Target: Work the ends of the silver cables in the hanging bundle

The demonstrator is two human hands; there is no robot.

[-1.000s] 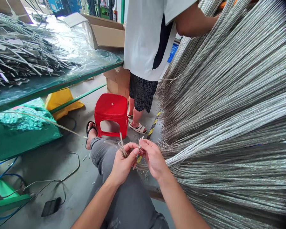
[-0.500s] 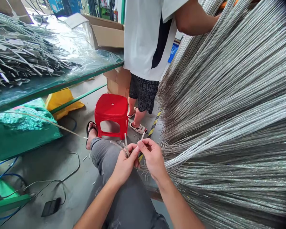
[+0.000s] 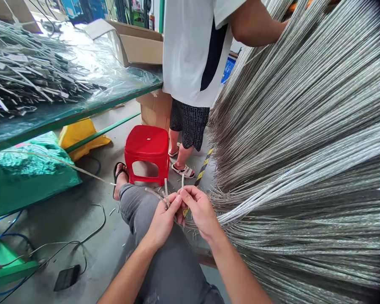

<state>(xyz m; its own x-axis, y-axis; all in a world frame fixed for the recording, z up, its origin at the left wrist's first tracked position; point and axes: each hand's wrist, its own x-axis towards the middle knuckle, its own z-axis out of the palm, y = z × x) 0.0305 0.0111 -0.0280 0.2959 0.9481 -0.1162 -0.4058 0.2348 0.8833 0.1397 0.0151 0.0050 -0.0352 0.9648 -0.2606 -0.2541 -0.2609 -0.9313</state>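
"Over the grey trousers [image 3: 177,270] in the head view, how are the hands placed?"

"Close together, thumbs almost meeting. The left hand [image 3: 162,221] is curled around a few pale tubes [image 3: 166,185], which poke out above it toward the red stool [image 3: 147,141]. The right hand [image 3: 203,210] pinches one pale piece [image 3: 183,180] between thumb and forefinger."

"So the fingers are closed?"

"On both, yes. Its other fingers are partly hidden, so I can't tell what those grip."

"Anything different from the earlier frames?"

"A second ago only a stub of that piece showed above the fingertips; half a second later it stood taller, leaning right. Now it's nearly upright and further left."

"And the metal strands [image 3: 304,114]?"

"Fanned out on the right as before, one bright bundle running to just beside the right hand. The co-worker [image 3: 190,55] still has an arm among the far ones."
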